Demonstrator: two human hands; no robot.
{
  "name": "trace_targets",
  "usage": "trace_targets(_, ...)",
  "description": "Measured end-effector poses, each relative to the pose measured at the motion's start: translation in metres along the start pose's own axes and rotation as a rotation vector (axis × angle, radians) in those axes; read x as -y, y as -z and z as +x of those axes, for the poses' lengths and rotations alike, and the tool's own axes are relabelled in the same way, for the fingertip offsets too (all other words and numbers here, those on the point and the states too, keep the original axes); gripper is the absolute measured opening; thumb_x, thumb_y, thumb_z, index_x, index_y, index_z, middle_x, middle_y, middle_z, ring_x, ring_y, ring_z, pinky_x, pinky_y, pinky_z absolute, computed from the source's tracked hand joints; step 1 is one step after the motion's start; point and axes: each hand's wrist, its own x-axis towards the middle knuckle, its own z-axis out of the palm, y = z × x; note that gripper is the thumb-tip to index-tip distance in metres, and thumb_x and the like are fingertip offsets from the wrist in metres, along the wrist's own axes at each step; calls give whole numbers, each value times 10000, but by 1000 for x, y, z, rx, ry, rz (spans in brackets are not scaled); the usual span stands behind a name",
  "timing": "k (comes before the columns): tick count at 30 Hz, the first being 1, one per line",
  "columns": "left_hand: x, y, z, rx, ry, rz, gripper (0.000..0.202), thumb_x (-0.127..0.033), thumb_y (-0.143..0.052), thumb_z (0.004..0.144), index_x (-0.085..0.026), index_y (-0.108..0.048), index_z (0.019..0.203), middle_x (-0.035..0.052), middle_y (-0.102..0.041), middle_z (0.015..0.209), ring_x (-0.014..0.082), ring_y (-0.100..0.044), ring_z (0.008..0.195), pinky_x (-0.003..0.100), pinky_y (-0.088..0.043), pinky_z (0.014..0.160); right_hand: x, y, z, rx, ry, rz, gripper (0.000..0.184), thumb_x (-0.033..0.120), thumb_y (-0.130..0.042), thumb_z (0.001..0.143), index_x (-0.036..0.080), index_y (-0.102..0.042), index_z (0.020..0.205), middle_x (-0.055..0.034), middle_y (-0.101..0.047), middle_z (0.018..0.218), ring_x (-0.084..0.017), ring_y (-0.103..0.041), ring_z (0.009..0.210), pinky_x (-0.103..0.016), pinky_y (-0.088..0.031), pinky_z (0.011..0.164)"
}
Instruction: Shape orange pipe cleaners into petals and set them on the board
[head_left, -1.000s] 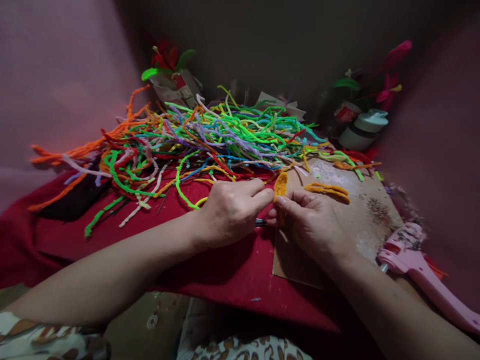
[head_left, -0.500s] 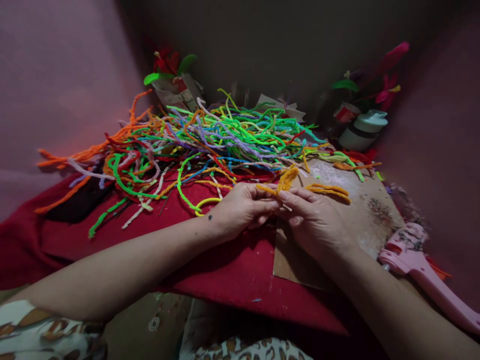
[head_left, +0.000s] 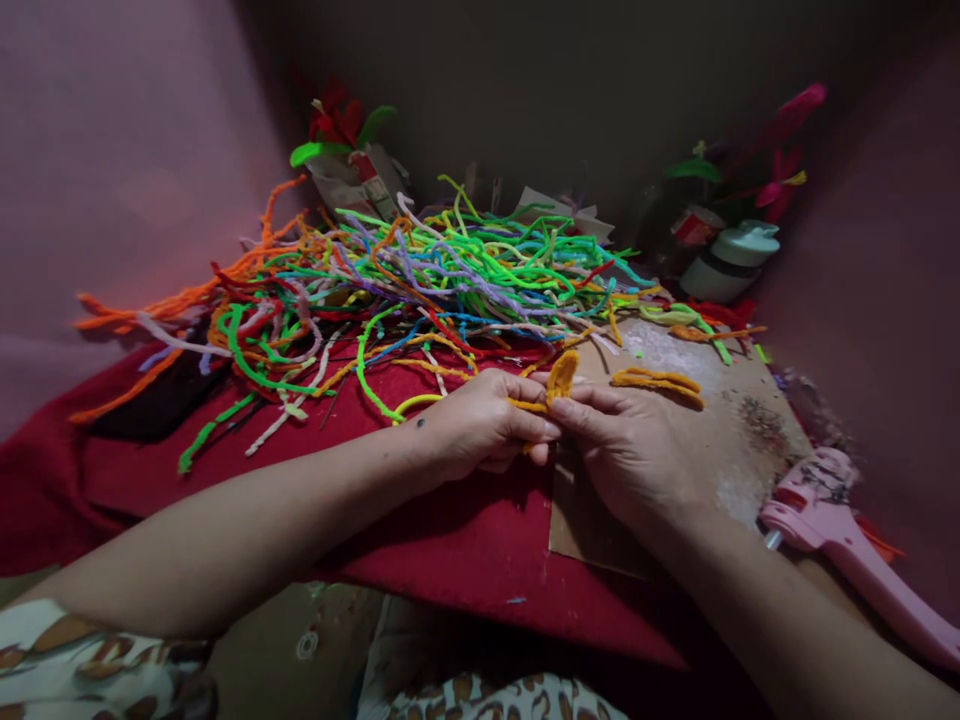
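Note:
My left hand (head_left: 480, 425) and my right hand (head_left: 626, 445) meet over the front of a red cloth (head_left: 247, 480), both pinched on an orange pipe cleaner (head_left: 559, 378) bent into a small loop. The loop sticks up between my fingertips. A second folded orange pipe cleaner (head_left: 658, 383) lies on a brown cardboard sheet (head_left: 720, 440) just beyond my right hand. A big tangled pile of coloured pipe cleaners (head_left: 420, 280) spreads behind both hands.
A pink glue gun (head_left: 840, 545) lies at the right edge of the cardboard. A white bottle (head_left: 731, 260) and pink artificial flowers (head_left: 787, 150) stand at the back right. Red flowers with green leaves (head_left: 337, 130) stand at the back left. Pink walls close in on both sides.
The orange loop tilted right half a second ago and now stands lower, between my fingertips. My left hand has turned and closed in on my right hand.

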Motion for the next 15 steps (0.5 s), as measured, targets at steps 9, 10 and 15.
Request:
trace_targets(9, -10, 0, -8, -241, -314, 605, 182, -261, -649, 665, -138, -592, 787, -15, -569, 704, 87, -491, 618, 182, -386, 544, 0, -2, -1, -66, 14, -48, 102, 259, -684, 683, 171, -664, 730, 8, -617, 605, -98, -547, 533, -217, -435, 521)
trace_targets(10, -14, 1, -11, -269, -351, 617, 254, -279, -674, 642, -144, -593, 842, -12, -579, 749, 97, -502, 652, 188, -397, 565, 0, -1, 0, -70, 22, -55, 107, 265, -686, 682, 169, -658, 718, 10, -613, 604, -94, -539, 533, -214, -427, 521)
trace_targets(15, -24, 6, -12, -306, -374, 362, 154, -237, -619, 696, -119, -583, 789, -2, -583, 739, 83, -518, 635, 188, -410, 581, -1, 1, 0, -19, 22, -152, 145, 291, -665, 705, 152, -644, 668, 8, -603, 601, -81, -505, 531, -205, -390, 517)
